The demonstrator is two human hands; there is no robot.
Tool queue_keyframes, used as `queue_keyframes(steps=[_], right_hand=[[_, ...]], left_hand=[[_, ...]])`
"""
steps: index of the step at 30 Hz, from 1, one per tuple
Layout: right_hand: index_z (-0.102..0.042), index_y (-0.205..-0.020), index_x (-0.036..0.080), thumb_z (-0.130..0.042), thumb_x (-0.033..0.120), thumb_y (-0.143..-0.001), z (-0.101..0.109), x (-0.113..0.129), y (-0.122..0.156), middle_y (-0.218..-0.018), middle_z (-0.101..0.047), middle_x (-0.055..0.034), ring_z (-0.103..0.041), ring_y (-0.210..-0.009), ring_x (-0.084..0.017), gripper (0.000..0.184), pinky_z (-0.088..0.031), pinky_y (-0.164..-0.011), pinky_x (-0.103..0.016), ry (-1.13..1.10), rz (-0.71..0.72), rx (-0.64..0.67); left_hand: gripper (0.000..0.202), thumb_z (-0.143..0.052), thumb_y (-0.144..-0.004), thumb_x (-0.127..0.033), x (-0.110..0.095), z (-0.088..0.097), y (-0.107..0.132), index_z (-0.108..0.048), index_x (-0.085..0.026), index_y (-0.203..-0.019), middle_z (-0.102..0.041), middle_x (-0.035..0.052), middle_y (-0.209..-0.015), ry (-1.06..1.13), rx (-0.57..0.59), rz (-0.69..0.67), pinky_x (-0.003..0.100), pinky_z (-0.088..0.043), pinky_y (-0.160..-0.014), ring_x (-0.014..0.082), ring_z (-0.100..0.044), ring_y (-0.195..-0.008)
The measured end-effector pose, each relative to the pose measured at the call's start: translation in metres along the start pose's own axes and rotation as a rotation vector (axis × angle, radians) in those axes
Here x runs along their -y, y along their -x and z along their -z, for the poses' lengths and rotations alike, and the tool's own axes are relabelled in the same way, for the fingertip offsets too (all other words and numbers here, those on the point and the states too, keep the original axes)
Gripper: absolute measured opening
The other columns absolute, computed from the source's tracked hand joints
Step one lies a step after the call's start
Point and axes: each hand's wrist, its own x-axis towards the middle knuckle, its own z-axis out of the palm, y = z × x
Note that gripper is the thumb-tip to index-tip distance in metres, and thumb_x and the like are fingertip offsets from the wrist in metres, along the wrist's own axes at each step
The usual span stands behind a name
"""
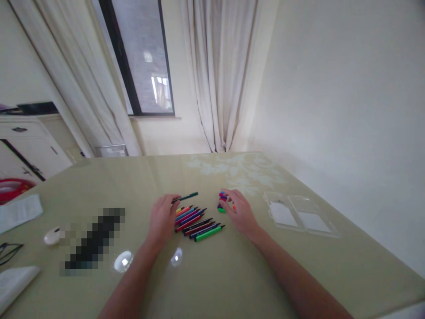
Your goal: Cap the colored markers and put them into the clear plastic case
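Note:
My left hand (162, 217) pinches a dark green marker (187, 196) by one end, its tip pointing right and away. Just right of that hand lies a row of several uncapped markers (197, 223) in red, purple, blue, brown and green on the pale green table (206, 274). My right hand (239, 210) rests with bent fingers over a small heap of coloured marker caps (222, 203); whether the fingers grip any cap is hidden.
An open clear plastic case (299, 215) lies to the right. On the left are a white mouse (51, 236), a blurred dark object (93, 241), glasses (8, 252) and white cloth (20, 212). Curtains and a window stand behind the table.

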Motion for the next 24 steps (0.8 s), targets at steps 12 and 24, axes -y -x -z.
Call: queue_keyframes(steps=[12,24], right_hand=[[-0.077,-0.122,0.026,-0.056,0.037,-0.105,-0.016,0.018,0.014,-0.098,-0.076,-0.0073,-0.068,-0.09,-0.02,0.029,-0.055,-0.083,-0.031,-0.101,0.316,0.154],[-0.081,-0.108,0.023,-0.06,0.037,-0.099,0.018,-0.025,-0.008,-0.099,-0.079,-0.0089,-0.071,-0.087,-0.023,0.027,-0.057,-0.084,-0.036,-0.078,-0.059,-0.109]], left_hand=[[0.038,-0.05,-0.101,-0.057,-0.053,-0.012,0.021,-0.065,-0.023,-0.092,-0.075,0.0069,-0.093,-0.194,0.308,-0.227,0.036,-0.044,-0.081,0.0268,-0.069,-0.092],[0.058,-0.039,-0.096,-0.075,-0.009,0.015,0.003,-0.066,-0.023,-0.092,-0.074,0.0101,-0.091,-0.35,0.156,0.29,0.036,-0.047,-0.075,0.0308,-0.07,-0.089]])
